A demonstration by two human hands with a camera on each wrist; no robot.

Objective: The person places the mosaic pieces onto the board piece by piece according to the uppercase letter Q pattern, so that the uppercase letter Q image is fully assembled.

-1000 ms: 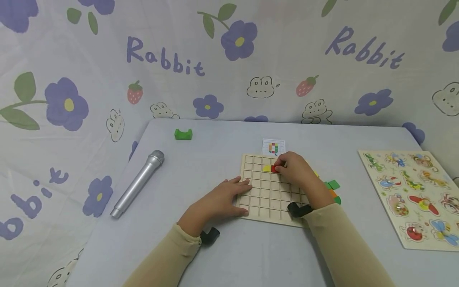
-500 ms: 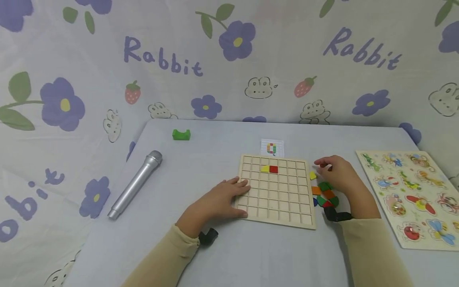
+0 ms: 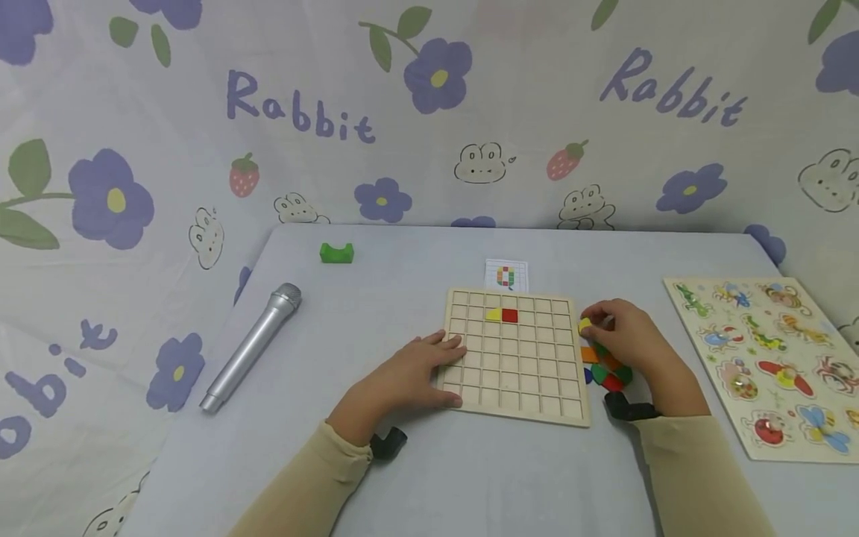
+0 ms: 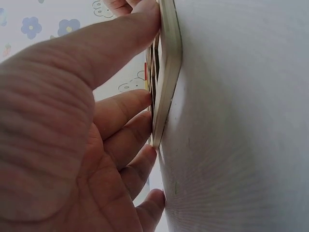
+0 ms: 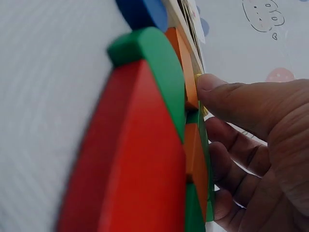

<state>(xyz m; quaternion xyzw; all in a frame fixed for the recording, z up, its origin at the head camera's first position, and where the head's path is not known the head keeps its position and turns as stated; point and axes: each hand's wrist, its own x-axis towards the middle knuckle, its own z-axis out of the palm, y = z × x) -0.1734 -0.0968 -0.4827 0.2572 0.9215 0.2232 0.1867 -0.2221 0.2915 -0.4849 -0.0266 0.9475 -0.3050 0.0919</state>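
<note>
Now the right hand, empty a moment ago, pinches a yellow piece beside the board, so work goes on past the two tiles set there; the left hand, fingers spread, rests on the board's edge.

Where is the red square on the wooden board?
In the head view, the red square lies on the wooden board, second row from its far edge, just right of a yellow piece.
</note>
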